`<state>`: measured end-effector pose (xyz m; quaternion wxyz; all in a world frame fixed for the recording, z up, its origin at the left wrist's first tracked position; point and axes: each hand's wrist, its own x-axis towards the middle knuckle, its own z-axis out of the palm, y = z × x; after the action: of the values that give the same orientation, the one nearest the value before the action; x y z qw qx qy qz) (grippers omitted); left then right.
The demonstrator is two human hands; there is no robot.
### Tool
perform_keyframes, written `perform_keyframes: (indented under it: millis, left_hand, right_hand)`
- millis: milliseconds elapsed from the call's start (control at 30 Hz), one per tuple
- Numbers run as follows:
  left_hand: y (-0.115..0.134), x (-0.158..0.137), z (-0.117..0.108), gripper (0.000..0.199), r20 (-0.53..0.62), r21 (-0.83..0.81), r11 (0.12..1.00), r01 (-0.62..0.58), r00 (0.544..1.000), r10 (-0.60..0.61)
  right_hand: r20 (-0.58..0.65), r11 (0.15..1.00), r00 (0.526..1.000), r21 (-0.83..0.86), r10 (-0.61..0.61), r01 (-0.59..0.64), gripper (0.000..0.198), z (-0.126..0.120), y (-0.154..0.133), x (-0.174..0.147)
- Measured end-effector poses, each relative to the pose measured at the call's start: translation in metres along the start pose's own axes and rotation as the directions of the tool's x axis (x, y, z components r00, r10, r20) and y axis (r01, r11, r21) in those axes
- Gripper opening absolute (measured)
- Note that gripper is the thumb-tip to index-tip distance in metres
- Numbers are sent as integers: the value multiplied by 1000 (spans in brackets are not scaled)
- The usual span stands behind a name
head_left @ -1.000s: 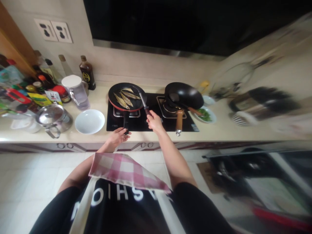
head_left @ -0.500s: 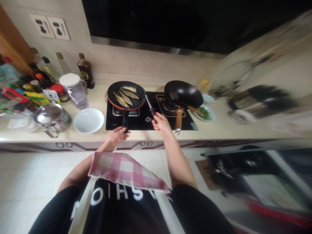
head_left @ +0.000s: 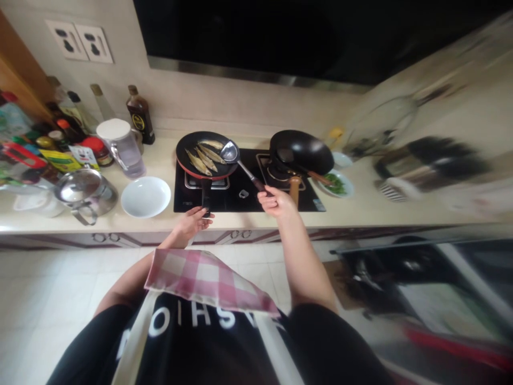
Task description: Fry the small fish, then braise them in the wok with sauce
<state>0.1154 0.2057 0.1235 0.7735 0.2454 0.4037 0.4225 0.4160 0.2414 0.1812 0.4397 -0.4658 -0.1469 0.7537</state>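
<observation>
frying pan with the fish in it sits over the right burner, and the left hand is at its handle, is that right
Not quite: the frying pan with the fish sits over the left burner, as the head view shows. The left hand is at its handle.

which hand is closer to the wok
Right: right hand sits just in front of the wok, near its wooden handle; left hand is farther left, at the frying pan's handle.

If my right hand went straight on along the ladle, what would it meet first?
Likely the fish in the frying pan, met by the ladle's bowl ahead of your right hand. Depth is unclear, so the bowl might pass above them.
</observation>
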Motion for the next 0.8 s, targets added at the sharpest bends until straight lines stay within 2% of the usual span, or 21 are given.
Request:
perform_keyframes:
  millis: [167,400,567,800]
  left_hand:
    - [-2,1,0,25,5,2,1000,-6,1000,6]
    - [-1,1,-1,23,8,-9,1000,-3,1000,3]
    - [0,1,1,25,5,-9,1000,-4,1000,4]
    - [1,2,1,23,-7,-1,1000,4,1000,-4]
  right_hand:
    - [58,984,998,173,40,-49,28,0,2,6]
    - [137,969,990,242,25,-58,25,-7,9,8]
    - [153,976,988,212,5,-38,27,-6,14,2]
    - [195,985,980,151,51,-81,29,-2,20,-2]
